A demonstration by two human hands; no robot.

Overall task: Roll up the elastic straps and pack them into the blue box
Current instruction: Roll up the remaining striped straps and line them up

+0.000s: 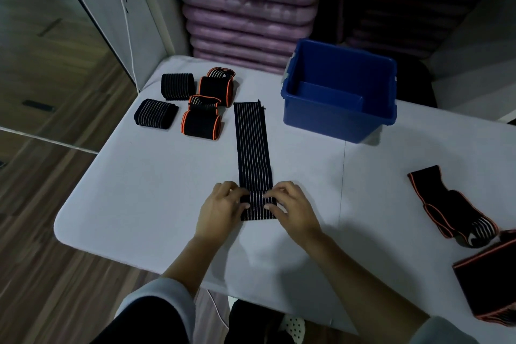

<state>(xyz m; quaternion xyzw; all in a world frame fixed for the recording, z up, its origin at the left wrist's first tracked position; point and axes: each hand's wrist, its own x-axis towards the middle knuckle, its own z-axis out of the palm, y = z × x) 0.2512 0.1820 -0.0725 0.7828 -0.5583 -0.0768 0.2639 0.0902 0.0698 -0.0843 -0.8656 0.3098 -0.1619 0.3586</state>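
Clearly, rolling has just begun: the left hand [220,208] and right hand [293,204] each pinch, in a narrow grip, the near rolled end of the striped strap [252,145], which lies flat on the tabletop [139,190]. The next move probably calls for rolling it evenly toward the blue box [335,126].

Rolled straps [192,103] lie left of the box [339,117].

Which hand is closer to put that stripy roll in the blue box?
Probably the right hand. The blue box stands right of the striped strap; the left hand would have to reach across it. Both hold its rolled end now.
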